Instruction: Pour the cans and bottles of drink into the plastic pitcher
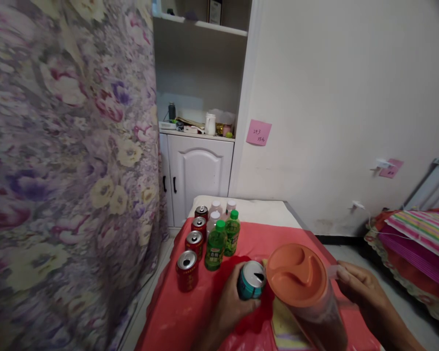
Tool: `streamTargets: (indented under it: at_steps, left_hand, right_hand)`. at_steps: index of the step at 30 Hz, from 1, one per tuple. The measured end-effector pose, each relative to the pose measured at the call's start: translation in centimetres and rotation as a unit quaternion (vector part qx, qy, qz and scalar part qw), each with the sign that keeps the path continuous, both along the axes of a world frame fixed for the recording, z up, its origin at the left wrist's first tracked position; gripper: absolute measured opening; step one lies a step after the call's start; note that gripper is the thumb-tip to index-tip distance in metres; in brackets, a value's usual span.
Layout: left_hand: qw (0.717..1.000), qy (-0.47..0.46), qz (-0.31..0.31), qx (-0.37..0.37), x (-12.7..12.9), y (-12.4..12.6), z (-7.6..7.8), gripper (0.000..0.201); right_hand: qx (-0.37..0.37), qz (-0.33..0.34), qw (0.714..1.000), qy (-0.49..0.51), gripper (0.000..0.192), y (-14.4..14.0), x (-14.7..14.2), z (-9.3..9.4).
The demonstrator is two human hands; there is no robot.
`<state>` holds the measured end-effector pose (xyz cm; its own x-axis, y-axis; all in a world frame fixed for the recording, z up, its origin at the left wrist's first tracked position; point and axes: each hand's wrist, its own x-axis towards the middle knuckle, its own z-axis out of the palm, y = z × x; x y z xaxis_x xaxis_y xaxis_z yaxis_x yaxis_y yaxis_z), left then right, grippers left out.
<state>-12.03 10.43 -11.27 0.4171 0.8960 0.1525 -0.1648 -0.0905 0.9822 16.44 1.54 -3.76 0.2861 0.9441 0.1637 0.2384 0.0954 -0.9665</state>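
Note:
My left hand [231, 303] is wrapped round a teal drink can [251, 282], whose top shows a dark opening. In my right hand [360, 286] is the handle of a clear plastic pitcher [320, 317] with an orange lid [296, 275]. The lid's left edge is close to the can's rim; whether they touch I cannot tell. Below the pitcher lies a folded yellow cloth [286, 324], partly hidden. Left of the can stand two green bottles [215, 251] and a row of several red cans [187, 273].
Clear bottles with white caps [215, 207] stand behind the green ones. A red cloth [267, 234] covers most of the table. A floral curtain [73, 146] hangs at left, a white cabinet [201, 165] stands behind, and a bed [420, 248] is at right.

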Motion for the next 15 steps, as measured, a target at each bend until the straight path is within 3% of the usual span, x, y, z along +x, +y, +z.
streamTargets:
  at_steps: [15]
  left_hand:
    - [1.000, -0.015, 0.002, 0.001, -0.1, 0.1, 0.1, 0.072]
  right_hand:
    - [0.028, -0.005, 0.999, 0.045, 0.049, 0.0, -0.3, -2.4]
